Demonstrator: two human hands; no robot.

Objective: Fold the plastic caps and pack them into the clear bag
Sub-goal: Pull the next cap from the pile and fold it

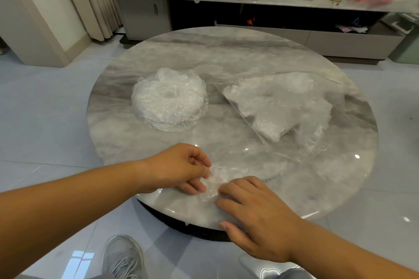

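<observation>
L hand is pinching the crumpled plastic cap btwn thumb and curled fingers at the table near edge; R hand is pressing it w/ fairly flat fingers; cap's long axis: can't tell; clear bag, far right, is holding folded caps; stack of caps is sitting just left of it.

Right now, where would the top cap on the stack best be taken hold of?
Pinch the crinkled outer rim of the top cap on the stack of caps at its near side, coming from the front with the left hand, which lies closer. The stack is a soft ring with a sunken middle, so the rim probably peels off alone.
</observation>
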